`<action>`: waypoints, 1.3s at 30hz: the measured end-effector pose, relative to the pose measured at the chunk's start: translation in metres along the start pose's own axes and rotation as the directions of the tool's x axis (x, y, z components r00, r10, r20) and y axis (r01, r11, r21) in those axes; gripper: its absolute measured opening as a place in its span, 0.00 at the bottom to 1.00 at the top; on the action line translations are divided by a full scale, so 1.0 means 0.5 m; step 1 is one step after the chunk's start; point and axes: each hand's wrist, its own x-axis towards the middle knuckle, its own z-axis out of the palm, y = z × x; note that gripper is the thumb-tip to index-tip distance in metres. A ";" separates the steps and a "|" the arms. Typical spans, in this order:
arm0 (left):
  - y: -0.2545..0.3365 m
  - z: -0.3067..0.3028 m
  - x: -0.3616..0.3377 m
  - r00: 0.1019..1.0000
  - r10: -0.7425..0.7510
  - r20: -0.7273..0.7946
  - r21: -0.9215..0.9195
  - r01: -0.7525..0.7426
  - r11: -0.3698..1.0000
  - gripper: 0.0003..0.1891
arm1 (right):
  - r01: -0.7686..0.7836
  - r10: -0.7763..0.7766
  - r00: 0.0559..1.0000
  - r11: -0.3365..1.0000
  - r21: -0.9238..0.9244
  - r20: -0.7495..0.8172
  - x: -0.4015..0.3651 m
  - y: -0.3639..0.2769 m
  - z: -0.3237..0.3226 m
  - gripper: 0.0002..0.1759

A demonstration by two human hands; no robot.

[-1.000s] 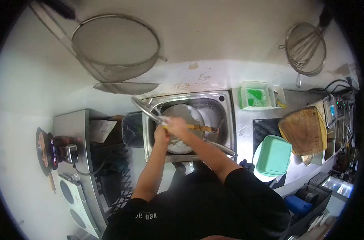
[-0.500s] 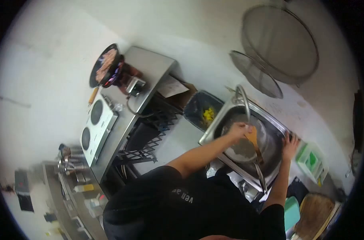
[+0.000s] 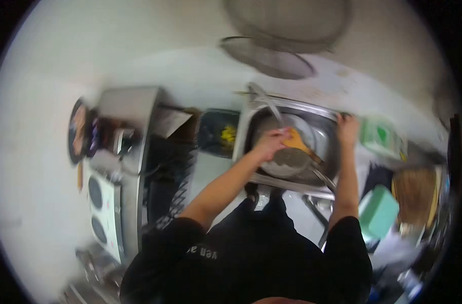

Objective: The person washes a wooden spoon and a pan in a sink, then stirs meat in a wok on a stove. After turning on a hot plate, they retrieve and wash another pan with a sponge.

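My left hand (image 3: 272, 144) is closed around a wooden spatula (image 3: 301, 144) above the sink (image 3: 246, 157). The spatula slants down to the right, its far end darker. Close by, the faucet (image 3: 266, 99) arches over the basin. Beneath the spatula lies a large round pan or bowl (image 3: 287, 164), with cloudy water seemingly inside. At the sink's back right corner, my right hand (image 3: 347, 126) rests on the rim with its fingers extended and slightly blurred. A metal handle (image 3: 323, 178) sticks out over the front rim.
Left of the sink stands a lined bin (image 3: 210, 133) with yellow scraps. Farther left are a frying pan (image 3: 79, 129) with food and a double hotplate (image 3: 107, 215). Right are a white-green container (image 3: 380, 136), a mint tub (image 3: 380, 215) and a wooden board (image 3: 414, 195). Sieves (image 3: 269, 58) hang behind.
My view has turned, so the sink appears more level and lower sieves show at the top. The spatula stays in my left hand; my right hand remains at the sink's corner.
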 end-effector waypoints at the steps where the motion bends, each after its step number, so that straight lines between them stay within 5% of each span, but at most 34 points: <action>1: 0.000 0.004 0.005 1.000 -0.020 -0.012 0.026 0.021 0.999 0.17 | 0.041 -0.047 0.981 0.998 -0.039 -0.188 -0.016 -0.028 -0.020 0.23; 2: -0.005 -0.001 0.012 0.996 0.042 0.076 -0.006 -0.042 0.999 0.18 | -0.129 0.146 0.987 0.970 0.204 -0.070 -0.032 -0.079 -0.073 0.22; 3: 0.020 0.022 -0.004 1.000 0.027 0.012 0.060 -0.028 0.998 0.19 | -0.025 0.160 0.974 0.778 0.628 -0.160 -0.089 -0.062 0.085 0.19; 4: 0.013 0.010 0.008 0.998 0.055 0.017 0.054 -0.056 0.997 0.17 | -0.301 0.230 0.951 0.837 0.457 0.206 -0.072 -0.183 -0.138 0.14; 5: 0.023 0.005 0.004 0.996 0.076 0.048 0.049 -0.079 0.996 0.17 | 0.030 -0.017 0.999 0.830 0.557 -0.027 -0.111 -0.218 -0.078 0.14; 6: 0.010 -0.036 0.023 0.983 0.146 0.112 -0.087 -0.137 0.987 0.16 | 0.170 -0.221 0.973 0.887 0.430 0.072 -0.134 -0.269 -0.007 0.19; 7: 0.022 -0.056 0.031 0.980 0.143 0.139 -0.117 -0.127 0.985 0.17 | -0.169 -0.121 0.907 0.772 0.613 0.403 -0.125 -0.323 -0.044 0.22; 8: -0.032 -0.170 0.136 0.996 0.087 -0.004 -0.161 -0.087 0.983 0.18 | -0.214 -0.239 0.807 0.734 0.645 0.540 -0.093 -0.352 -0.145 0.24; 9: 0.008 -0.135 0.093 0.986 0.141 0.091 -0.208 -0.120 0.971 0.17 | -0.122 -0.273 0.848 0.733 0.669 0.454 -0.100 -0.379 -0.079 0.24; 10: 0.019 -0.140 0.080 0.990 0.096 -0.099 -0.181 -0.113 0.977 0.15 | -0.571 -0.208 0.516 0.640 0.515 0.831 -0.057 -0.382 -0.143 0.20; 12: -0.009 -0.175 0.117 0.975 0.030 -0.222 -0.242 -0.084 0.967 0.15 | -0.217 -0.235 0.756 0.790 0.574 0.610 -0.069 -0.394 -0.138 0.18; 15: -0.071 -0.173 0.184 0.955 -0.038 -0.293 -0.108 0.007 0.994 0.11 | -0.168 -0.237 0.693 0.865 0.472 0.681 -0.081 -0.373 -0.126 0.15; 17: -0.111 -0.144 0.206 0.984 -0.070 -0.164 -0.186 0.039 0.982 0.11 | -0.052 -0.271 0.719 0.897 0.440 0.639 -0.101 -0.358 -0.153 0.14; 19: -0.127 -0.090 0.216 0.994 -0.109 -0.028 -0.252 0.098 0.963 0.12 | -0.073 -0.226 0.725 0.915 0.398 0.651 -0.135 -0.318 -0.195 0.14; 22: -0.105 0.002 0.228 0.929 -0.152 -0.337 -0.236 0.073 0.969 0.15 | -0.205 -0.111 0.779 0.885 0.418 0.617 -0.196 -0.171 -0.266 0.17; 24: -0.109 -0.032 0.311 0.949 -0.154 -0.275 -0.169 0.111 0.979 0.14 | -0.213 0.069 0.952 0.847 0.487 0.297 -0.286 -0.028 -0.293 0.17; 25: -0.107 -0.046 0.338 0.961 -0.156 -0.229 -0.101 0.136 0.986 0.13 | -0.271 0.202 0.961 0.833 0.483 0.191 -0.317 0.042 -0.318 0.19; 27: -0.096 -0.051 0.359 0.969 -0.211 -0.129 -0.130 0.194 0.972 0.12 | -0.656 0.550 0.754 0.665 0.357 0.360 -0.347 0.165 -0.505 0.18; 28: -0.103 -0.065 0.379 0.985 -0.146 -0.089 -0.033 0.144 0.989 0.15 | -0.684 0.681 0.710 0.606 0.405 0.179 -0.410 0.250 -0.494 0.14; 29: -0.104 -0.087 0.383 0.995 -0.078 -0.057 0.058 0.082 0.995 0.18 | -0.732 0.842 0.536 0.427 0.530 0.062 -0.468 0.331 -0.489 0.12; 30: -0.084 -0.046 0.327 0.989 -0.098 -0.108 0.063 0.105 0.992 0.21 | -0.862 0.931 0.363 0.319 0.395 0.038 -0.530 0.403 -0.516 0.10; 31: -0.062 0.035 0.258 0.977 -0.102 -0.187 0.053 0.113 0.992 0.24 | -0.802 0.958 0.266 0.159 0.576 0.106 -0.588 0.464 -0.530 0.22; 32: -0.076 0.025 0.269 0.948 -0.011 -0.319 0.202 0.079 0.976 0.26 | -0.751 0.903 0.429 0.374 0.545 -0.028 -0.674 0.570 -0.481 0.24; 34: -0.101 -0.049 0.313 0.941 0.020 -0.339 -0.112 -0.061 0.992 0.22 | -0.818 0.923 0.382 0.360 0.448 -0.044 -0.710 0.624 -0.462 0.23; 35: -0.071 0.012 0.250 0.898 0.039 -0.439 0.020 -0.033 0.999 0.19 | -0.906 0.993 0.059 0.010 0.423 0.102 -0.684 0.608 -0.486 0.31; 36: -0.107 -0.052 0.299 0.862 0.182 -0.473 0.233 -0.076 0.969 0.16 | -0.948 0.989 0.107 0.070 0.312 0.103 -0.737 0.662 -0.438 0.32; 37: -0.153 -0.113 0.341 0.829 0.308 -0.466 0.443 -0.082 0.893 0.13 | -0.973 0.972 0.224 0.227 0.048 -0.066 -0.833 0.749 -0.354 0.32; 38: -0.151 -0.108 0.312 0.808 0.317 -0.497 0.437 -0.083 0.896 0.13 | -0.986 0.990 0.139 0.141 0.094 -0.029 -0.804 0.726 -0.373 0.31; 39: -0.134 -0.069 0.270 0.834 0.136 -0.534 0.312 0.044 0.949 0.09 | -0.990 0.999 0.033 0.033 0.139 0.003 -0.763 0.682 -0.419 0.30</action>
